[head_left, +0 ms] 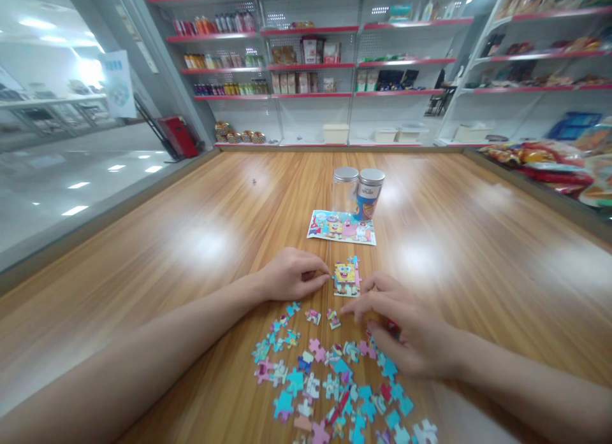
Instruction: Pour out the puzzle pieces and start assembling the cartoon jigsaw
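- Biggest thing back there is the red-edged shelving [310,95], loaded with bottles and packets. It's well past the far edge of the table, so it isn't in anyone's way.
- Then the wood-grain table [215,202], with everything below sitting on it.
- Right hand [399,316]: loosely curled, thumb apart from the index, no grip that I can see. Something red shows under it, can't tell what.
- Left hand [296,273]: thumb and fingertips drawn in at the joined block's left edge. Can't tell if they're pinching a piece or just resting there.
- Two silver-lidded jars, the clear one [345,189] and the labelled one [368,199], stand at the back of the picture sheet [318,235]. All of that is beyond the block, so no obstacle.
- The loose puzzle pieces [295,381] are scattered on the near side, with the right thumb and palm over the pile's far right edge.
- Joined block [345,275] of puzzle: between the hands, long axis running away from the person, left fingertips closest.
- Key bit — the single piece [333,318] lies just left of the right index tip, on the near side of the block. Right hand's nearer, and nothing sits between piece and block.
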### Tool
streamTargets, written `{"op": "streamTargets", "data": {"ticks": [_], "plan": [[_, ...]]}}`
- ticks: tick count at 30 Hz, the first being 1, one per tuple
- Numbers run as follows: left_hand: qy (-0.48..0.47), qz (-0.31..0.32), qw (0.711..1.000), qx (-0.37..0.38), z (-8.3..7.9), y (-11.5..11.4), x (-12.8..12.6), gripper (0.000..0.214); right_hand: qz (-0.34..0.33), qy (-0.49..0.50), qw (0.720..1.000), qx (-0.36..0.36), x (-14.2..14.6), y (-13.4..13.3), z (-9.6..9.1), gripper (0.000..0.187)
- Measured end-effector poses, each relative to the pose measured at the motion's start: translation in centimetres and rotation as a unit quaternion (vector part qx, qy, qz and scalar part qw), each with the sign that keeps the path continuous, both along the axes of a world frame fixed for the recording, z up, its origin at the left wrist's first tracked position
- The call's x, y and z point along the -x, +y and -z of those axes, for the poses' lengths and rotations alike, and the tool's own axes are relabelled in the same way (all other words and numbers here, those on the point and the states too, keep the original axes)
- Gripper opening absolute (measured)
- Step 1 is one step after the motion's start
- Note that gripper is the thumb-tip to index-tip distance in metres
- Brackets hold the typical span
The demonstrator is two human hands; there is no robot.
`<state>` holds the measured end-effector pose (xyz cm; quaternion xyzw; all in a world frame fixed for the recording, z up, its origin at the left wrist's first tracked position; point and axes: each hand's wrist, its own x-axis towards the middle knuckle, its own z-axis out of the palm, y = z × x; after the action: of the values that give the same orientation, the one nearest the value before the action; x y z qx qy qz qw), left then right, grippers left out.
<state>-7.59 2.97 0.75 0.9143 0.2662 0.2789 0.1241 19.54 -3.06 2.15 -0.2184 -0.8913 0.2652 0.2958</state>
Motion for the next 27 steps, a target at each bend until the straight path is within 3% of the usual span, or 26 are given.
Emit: {"op": "streamTargets", "data": {"ticks": [4,8,13,27], "plan": [[-0.015,-0.064,0.997,-0.037,-0.3,0.0,-0.1,0.027,-0.024,-0.019,0.999,-0.018,-0.2,0.4,-0.1,0.038],[0.032,-0.029,0.999,-0.029,-0.7,-0.1,-0.3,0.062,-0.08,-0.044,0.995,-0.031,-0.2,0.6,-0.4,0.043],[0.092,0.028,0.995,-0.033,-0.7,-0.4,-0.6,0.081,-0.091,-0.066,0.993,-0.04,-0.1,0.8,-0.6,0.039],[0.108,0.045,0.993,-0.016,-0.4,-0.5,-0.5,0.08,-0.098,-0.029,0.992,-0.079,-0.3,1.2,-0.1,0.032]]}}
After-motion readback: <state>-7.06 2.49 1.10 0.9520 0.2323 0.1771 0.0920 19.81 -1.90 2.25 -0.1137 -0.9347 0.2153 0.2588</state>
